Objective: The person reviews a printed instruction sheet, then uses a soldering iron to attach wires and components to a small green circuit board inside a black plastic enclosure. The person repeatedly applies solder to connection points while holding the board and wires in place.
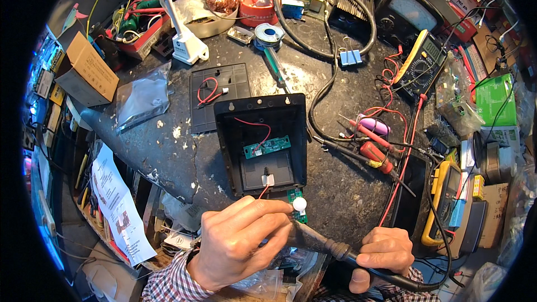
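My left hand [246, 240] is closed at the lower edge of a small green circuit board [291, 196] with a white dome [300, 206] on it. The index fingertip reaches the dome; the thumb's grip is hidden behind the fingers. Wrapped round the dark handle of a soldering iron [338, 250] is my right hand [386, 254]. The iron's metal end points left, close to the board and my left fingers; its very tip is hard to make out. Just beyond stands an open black plastic housing [305, 134], holding another green board [267, 146] with a red wire. A white connector [268, 180] hangs at its near edge.
A black cover plate [232, 78] with a red wire lies behind the housing. Right of it are a red screwdriver [376, 155], test leads and a yellow multimeter [422, 64]. A thick black cable [321, 100] crosses the bench. Farther back sits a solder spool [269, 34].
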The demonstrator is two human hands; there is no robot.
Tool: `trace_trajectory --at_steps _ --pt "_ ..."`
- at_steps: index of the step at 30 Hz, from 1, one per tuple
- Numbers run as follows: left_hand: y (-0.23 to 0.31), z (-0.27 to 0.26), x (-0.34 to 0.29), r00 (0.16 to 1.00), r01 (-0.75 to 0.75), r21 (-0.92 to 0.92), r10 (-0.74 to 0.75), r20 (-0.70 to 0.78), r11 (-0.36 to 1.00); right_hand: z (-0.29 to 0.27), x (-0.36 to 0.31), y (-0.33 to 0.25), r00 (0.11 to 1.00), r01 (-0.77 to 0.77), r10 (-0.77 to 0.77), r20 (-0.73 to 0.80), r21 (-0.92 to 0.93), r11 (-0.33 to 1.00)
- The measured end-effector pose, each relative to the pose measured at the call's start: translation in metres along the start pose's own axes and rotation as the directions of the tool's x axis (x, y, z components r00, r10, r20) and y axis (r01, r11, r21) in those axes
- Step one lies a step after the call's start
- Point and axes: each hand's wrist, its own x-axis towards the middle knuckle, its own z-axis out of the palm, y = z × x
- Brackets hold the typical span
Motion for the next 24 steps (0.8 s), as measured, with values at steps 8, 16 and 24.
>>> trace_trajectory --at_steps 8,16,24 --pt "0.008 -0.003 0.001 0.996 0.091 -0.003 -0.091 0.027 0.996 0.002 0.011 -0.001 0.997 0.076 -0.076 -0.001 0.029 0.997" --pt "0.008 -0.004 0.002 0.994 0.100 -0.007 -0.100 0.045 0.995 0.004 0.020 -0.003 0.992 0.125 -0.125 -0.003 0.047 0.991" --pt "0.007 -0.004 0.002 0.994 0.100 0.002 -0.100 0.050 0.995 0.003 0.018 -0.003 0.994 0.107 -0.108 0.004 0.044 0.993"
